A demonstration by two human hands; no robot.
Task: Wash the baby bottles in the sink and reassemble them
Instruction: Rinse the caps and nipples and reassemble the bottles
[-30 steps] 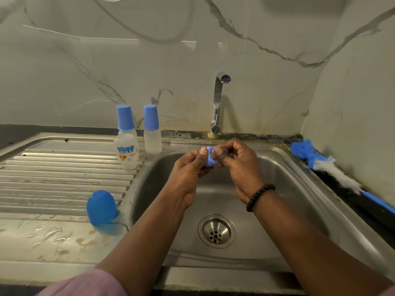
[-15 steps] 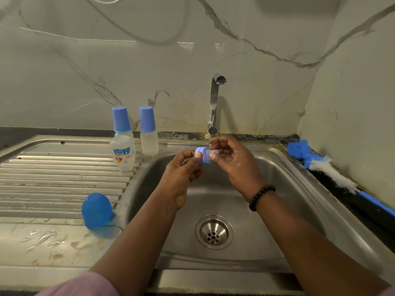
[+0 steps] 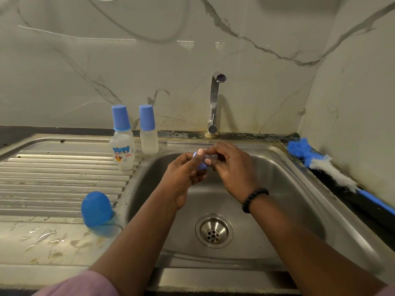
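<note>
Over the steel sink [image 3: 284,189], my left hand [image 3: 183,174] pinches a small blue bottle ring [image 3: 202,165]. My right hand [image 3: 230,165] pinches a clear teat [image 3: 210,157] that sits against that ring. Both hands meet below the tap [image 3: 214,103], which runs no water. Two capped baby bottles stand on the drainboard's back edge: a printed one [image 3: 122,144] and a plain one [image 3: 148,130], each with a blue cap. A loose blue cap [image 3: 96,208] lies mouth down by the sink's left rim.
The ribbed drainboard [image 3: 53,178] on the left is wet near its front. A bottle brush [image 3: 324,167] with blue and white bristles lies along the dark counter at the right wall. The drain strainer [image 3: 213,230] sits in the sink's floor.
Both hands have turned the ring and teat between the fingers and shifted slightly up toward the tap. The clear teat now shows at my right fingertips.
</note>
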